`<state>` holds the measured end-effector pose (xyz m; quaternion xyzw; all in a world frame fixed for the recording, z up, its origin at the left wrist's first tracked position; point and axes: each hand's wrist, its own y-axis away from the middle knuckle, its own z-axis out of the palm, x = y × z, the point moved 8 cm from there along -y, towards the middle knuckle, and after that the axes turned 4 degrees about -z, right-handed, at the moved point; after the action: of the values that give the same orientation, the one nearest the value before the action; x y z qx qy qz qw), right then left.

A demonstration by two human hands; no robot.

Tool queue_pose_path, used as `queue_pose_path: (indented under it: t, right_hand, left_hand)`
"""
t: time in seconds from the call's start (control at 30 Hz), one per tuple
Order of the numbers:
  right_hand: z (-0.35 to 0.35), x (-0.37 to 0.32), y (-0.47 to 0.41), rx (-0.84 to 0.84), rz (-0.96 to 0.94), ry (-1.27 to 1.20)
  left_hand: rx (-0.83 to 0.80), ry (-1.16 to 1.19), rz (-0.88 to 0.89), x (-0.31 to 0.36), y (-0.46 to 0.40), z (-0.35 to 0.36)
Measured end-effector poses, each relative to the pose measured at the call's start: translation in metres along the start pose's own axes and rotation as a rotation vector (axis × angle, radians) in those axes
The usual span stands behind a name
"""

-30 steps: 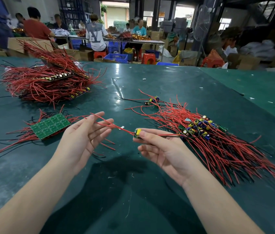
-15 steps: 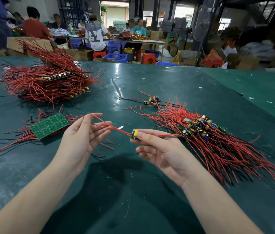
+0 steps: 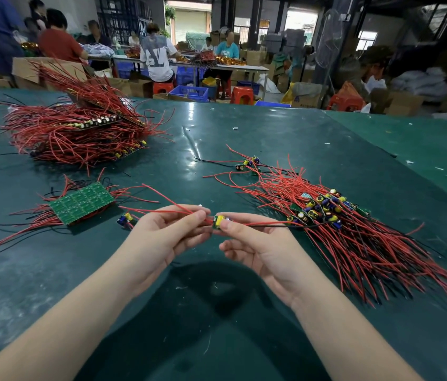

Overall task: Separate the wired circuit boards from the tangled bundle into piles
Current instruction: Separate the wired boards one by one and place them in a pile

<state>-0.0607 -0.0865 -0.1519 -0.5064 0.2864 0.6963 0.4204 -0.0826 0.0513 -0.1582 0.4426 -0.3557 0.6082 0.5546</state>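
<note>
My right hand (image 3: 258,248) pinches a small circuit board with a yellow capacitor (image 3: 220,221) just above the green table. Its red wires run left through the fingers of my left hand (image 3: 167,232), which pinches them close to the board. To the right lies the tangled bundle (image 3: 332,221) of small boards and red wires. A green panel of boards (image 3: 82,203) with red wires lies at the left, and one loose small board (image 3: 124,218) lies beside my left hand. A few separate small boards (image 3: 248,163) lie further back.
A large heap of wired board panels (image 3: 79,127) sits at the far left of the green table (image 3: 216,312). Beyond the table's far edge people sit at other benches among red stools, blue crates and cardboard boxes.
My left hand has slid right along the red wires until it almost meets my right hand at the board. A loose small board now shows by my left hand.
</note>
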Motion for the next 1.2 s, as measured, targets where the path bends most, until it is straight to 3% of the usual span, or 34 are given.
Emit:
queue_pose_path:
  t: [0.57,0.77,0.97,1.2]
  right_hand:
    - [0.001,-0.002,-0.001,0.007,-0.053,0.049]
    - [-0.002,0.0,-0.002,0.042,-0.014,-0.024]
    - [-0.003,0.002,-0.004,0.036,0.019,-0.084]
    - [-0.004,0.001,-0.005,0.033,-0.003,-0.077]
  left_hand:
    - [0.02,-0.01,0.004,0.008,0.005,-0.003]
    - [-0.017,-0.052,0.078,0.018,0.01,0.004]
    - [0.053,-0.043,0.167,0.024,0.013,0.004]
    - [0.049,-0.009,0.071,0.02,0.009,0.0]
